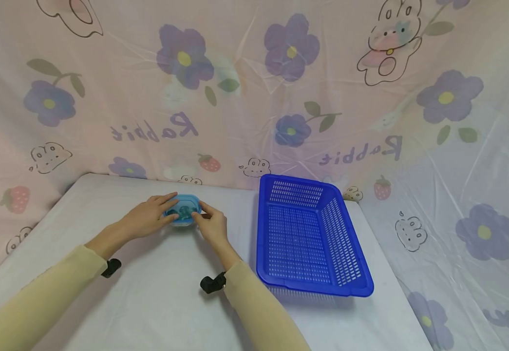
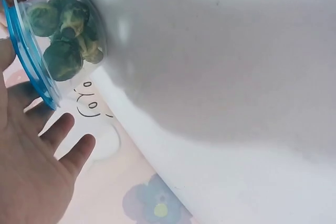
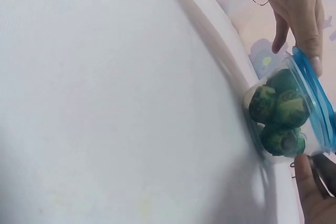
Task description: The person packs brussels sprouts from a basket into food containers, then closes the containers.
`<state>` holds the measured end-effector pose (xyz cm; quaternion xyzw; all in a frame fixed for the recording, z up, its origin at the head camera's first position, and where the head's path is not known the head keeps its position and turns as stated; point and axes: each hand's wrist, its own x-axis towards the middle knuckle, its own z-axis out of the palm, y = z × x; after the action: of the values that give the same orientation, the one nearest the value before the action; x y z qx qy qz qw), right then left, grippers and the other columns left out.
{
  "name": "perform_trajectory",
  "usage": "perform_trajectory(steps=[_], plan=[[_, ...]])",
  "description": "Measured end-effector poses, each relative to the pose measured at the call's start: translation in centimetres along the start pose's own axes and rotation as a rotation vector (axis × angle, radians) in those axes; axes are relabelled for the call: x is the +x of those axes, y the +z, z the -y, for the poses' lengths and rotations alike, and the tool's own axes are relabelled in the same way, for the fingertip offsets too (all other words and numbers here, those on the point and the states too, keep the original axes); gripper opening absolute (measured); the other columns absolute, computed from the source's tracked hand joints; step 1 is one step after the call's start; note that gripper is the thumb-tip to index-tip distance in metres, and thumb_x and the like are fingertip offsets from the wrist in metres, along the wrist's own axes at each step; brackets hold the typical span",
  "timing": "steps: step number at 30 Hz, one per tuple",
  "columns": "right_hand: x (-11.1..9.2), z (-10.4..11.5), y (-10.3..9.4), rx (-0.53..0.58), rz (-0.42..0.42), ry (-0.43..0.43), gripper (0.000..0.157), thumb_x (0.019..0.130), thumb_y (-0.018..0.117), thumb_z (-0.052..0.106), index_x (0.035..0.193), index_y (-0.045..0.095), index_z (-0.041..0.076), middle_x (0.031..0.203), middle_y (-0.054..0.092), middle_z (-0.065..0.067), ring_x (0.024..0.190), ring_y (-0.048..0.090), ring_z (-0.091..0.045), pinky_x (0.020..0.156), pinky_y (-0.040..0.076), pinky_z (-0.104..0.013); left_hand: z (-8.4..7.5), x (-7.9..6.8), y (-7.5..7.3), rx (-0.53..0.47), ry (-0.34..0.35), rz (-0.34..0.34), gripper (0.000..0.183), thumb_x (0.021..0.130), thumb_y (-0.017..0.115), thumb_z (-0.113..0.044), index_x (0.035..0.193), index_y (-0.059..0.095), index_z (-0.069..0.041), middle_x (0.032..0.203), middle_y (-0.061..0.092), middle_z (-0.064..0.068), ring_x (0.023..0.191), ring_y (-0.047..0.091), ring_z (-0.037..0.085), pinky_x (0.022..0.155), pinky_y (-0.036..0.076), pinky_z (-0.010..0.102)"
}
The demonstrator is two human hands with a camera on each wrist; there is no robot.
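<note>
A small clear plastic food container (image 2: 97,30) with a blue lid (image 1: 187,198) stands near the far edge of the white table. Several green Brussels sprouts (image 3: 281,111) show through its wall. My left hand (image 1: 146,217) lies at the container's left side with fairly straight fingers touching the lid's rim; in the left wrist view its outer fingers (image 2: 79,153) spread away from the container. My right hand (image 1: 212,229) holds the right side, thumb and fingers at the rim and wall. The right wrist view shows one right-hand finger (image 3: 303,174) against the lower wall.
A large blue slotted basket (image 1: 260,229) stands to the right on the white table (image 1: 149,302), with its inner floor visible. A curtain (image 1: 236,107) printed with flowers and rabbits hangs behind the table. Each wrist carries a small black camera (image 1: 212,284).
</note>
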<state>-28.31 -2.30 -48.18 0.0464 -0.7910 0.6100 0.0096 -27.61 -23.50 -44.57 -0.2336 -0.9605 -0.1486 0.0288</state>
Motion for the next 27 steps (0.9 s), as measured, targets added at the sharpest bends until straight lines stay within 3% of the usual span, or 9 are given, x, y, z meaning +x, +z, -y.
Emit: perform_trajectory(steps=[5,14,27], plan=[[0.09,-0.11,0.09,0.002,0.003,-0.011,0.045,0.099,0.073,0.020,0.143,0.065,0.013,0.124,0.074,-0.005,0.088,0.071,-0.010,0.072,0.060,-0.026,0.17,-0.03,0.06,-0.023,0.021,0.061,0.066,0.111,0.048,-0.039,0.159,0.035,0.004,0.168,0.024,0.026,0.148,0.029,0.056,0.116,0.028,0.072],[0.09,-0.71,-0.04,-0.014,0.023,-0.033,0.047,0.101,0.071,0.022,0.146,0.062,0.014,0.135,0.070,-0.005,0.090,0.071,-0.009,0.070,0.058,-0.022,0.04,-0.12,0.23,0.000,0.057,0.063,0.069,0.112,0.046,-0.041,0.158,0.033,0.008,0.167,0.025,0.029,0.150,0.026,0.055,0.117,0.026,0.071],[0.11,-0.32,-0.62,-0.104,0.072,-0.098,0.048,0.103,0.069,0.022,0.148,0.058,0.011,0.117,0.075,-0.013,0.082,0.069,-0.007,0.059,0.053,-0.018,-0.22,0.00,0.23,0.055,0.057,0.078,0.068,0.112,0.047,-0.040,0.158,0.033,0.009,0.167,0.023,0.028,0.151,0.025,0.053,0.118,0.028,0.069]])
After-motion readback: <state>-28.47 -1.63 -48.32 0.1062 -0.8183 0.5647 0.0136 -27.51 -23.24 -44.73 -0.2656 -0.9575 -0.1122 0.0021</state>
